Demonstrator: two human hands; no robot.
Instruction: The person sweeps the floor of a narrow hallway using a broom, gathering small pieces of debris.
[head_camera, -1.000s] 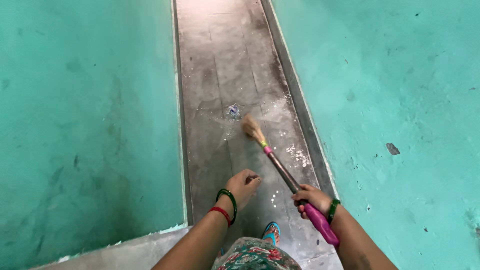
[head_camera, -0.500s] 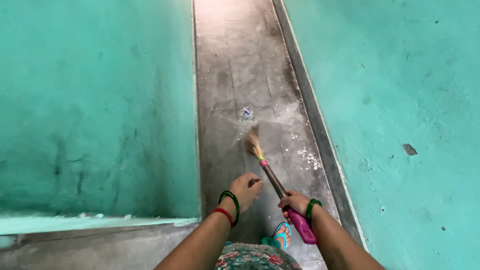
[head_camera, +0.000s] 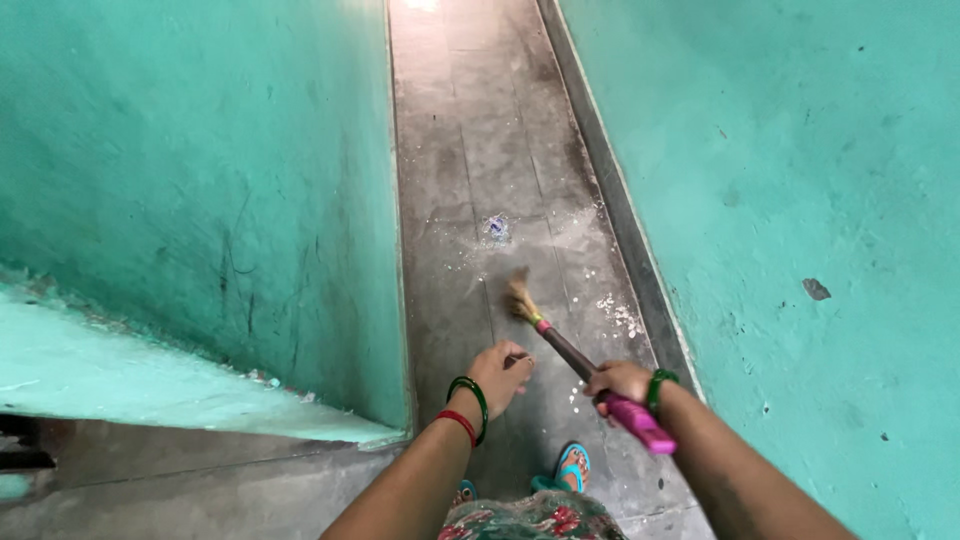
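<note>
Head view: right hand (head_camera: 620, 381) fingers are wrapped tight on the broom (head_camera: 575, 358) — its brush touches the floor (head_camera: 480, 150) at 12 o'clock. Left hand (head_camera: 500, 375) curls loosely, holding nothing. Short, low sweeps would catch the crumbs (head_camera: 615, 312) — at 1 o'clock.

Bare-armed, the person wears green and red bangles (head_camera: 464, 405) on the left wrist, a green bangle (head_camera: 657, 385) on the right, a floral garment (head_camera: 535, 518) and turquoise sandals (head_camera: 572, 466).

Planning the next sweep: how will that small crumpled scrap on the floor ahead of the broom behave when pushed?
The scrap looks thin and crumpled, so probably very light and apt to skitter. The broom head looks soft and may flick it. The right hand grips the handle.
</note>
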